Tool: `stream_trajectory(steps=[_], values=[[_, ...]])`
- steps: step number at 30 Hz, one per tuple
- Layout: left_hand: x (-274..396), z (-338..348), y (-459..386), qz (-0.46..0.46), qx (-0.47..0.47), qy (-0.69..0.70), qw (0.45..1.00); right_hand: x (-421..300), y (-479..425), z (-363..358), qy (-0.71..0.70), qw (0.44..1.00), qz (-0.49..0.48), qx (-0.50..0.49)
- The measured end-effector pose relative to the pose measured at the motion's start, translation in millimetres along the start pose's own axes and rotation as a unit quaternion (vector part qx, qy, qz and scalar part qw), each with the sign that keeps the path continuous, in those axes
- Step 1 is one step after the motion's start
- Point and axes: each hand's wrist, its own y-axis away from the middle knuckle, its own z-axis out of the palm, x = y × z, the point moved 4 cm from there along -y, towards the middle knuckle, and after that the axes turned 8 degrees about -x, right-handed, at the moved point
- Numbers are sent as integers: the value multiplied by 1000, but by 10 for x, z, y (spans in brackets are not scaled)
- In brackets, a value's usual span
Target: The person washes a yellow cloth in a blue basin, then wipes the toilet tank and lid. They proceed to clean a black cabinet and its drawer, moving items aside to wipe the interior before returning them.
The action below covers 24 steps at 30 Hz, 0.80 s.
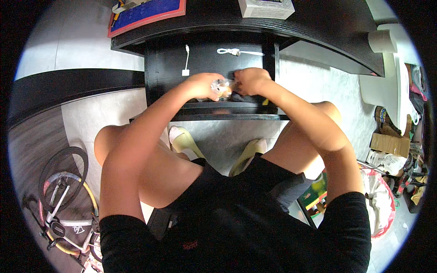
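Over the front of an open black wooden drawer (164, 85), my left hand (206, 86) is closed around a crinkled clear plastic bag (222, 89) with something orange-brown in it. My right hand (252, 81) is at the bag's right side, fingers curled; whether it grips the bag is blurred. Dark items (247, 98) lie below it, beside a small yellow piece (265, 101). A short white adapter cable (186, 59) lies at the drawer's left. Near its back right is a coiled white cable (235, 52).
A black desktop (211, 17) overhangs the drawer's back, bearing a red-edged blue mat (146, 15) and a white box (267, 8). A bicycle (61, 218) stands at lower left. Cardboard boxes (389, 144) and a lined bin (379, 204) are at right. My knees flank the drawer.
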Motion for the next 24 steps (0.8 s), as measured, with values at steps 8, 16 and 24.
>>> stream_trajectory(steps=[8,16,24], values=[[-594,-424,576,-127,-46,-135,982,-749,-581,-72,-257,953,-132,93],[-200,-727,812,-230,-98,-5,968,-132,59,-380,-361,882,-122,276],[-526,-675,474,-193,118,-232,946,618,-336,-306,-70,846,-16,528]])
